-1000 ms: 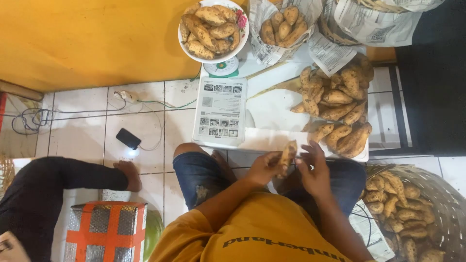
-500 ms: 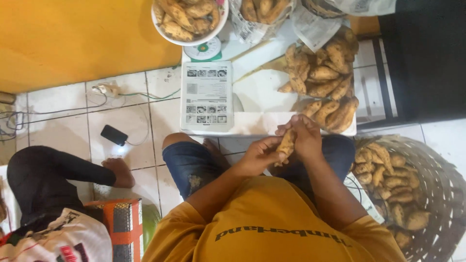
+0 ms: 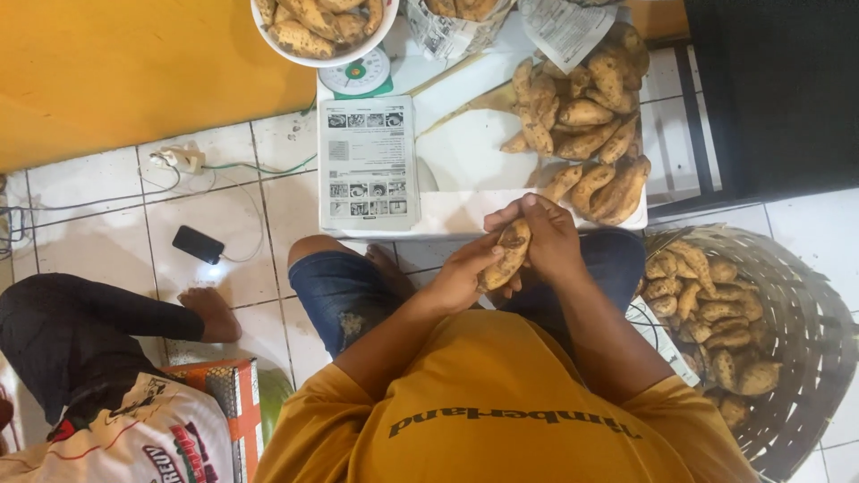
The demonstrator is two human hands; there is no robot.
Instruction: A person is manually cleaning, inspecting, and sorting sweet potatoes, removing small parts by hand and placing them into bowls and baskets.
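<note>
Both my hands hold one long brown sweet potato (image 3: 507, 253) just in front of the white table edge. My left hand (image 3: 465, 273) cups it from below and my right hand (image 3: 546, 234) wraps its upper end. A pile of similar sweet potatoes (image 3: 586, 125) lies on the white table (image 3: 465, 143) just beyond my hands. To my right a woven basket (image 3: 805, 340) holds several more.
A white bowl of sweet potatoes (image 3: 318, 22) sits on a kitchen scale (image 3: 356, 76) at the table's far side, with a printed sheet (image 3: 367, 165) beside it. On the tiled floor lie a black phone (image 3: 198, 243) and cables. Another person's leg (image 3: 107, 313) stretches at left.
The view has shifted and closed in. My hands have kept hold of the sweet potato and turned it slightly, staying above my lap near the table edge.
</note>
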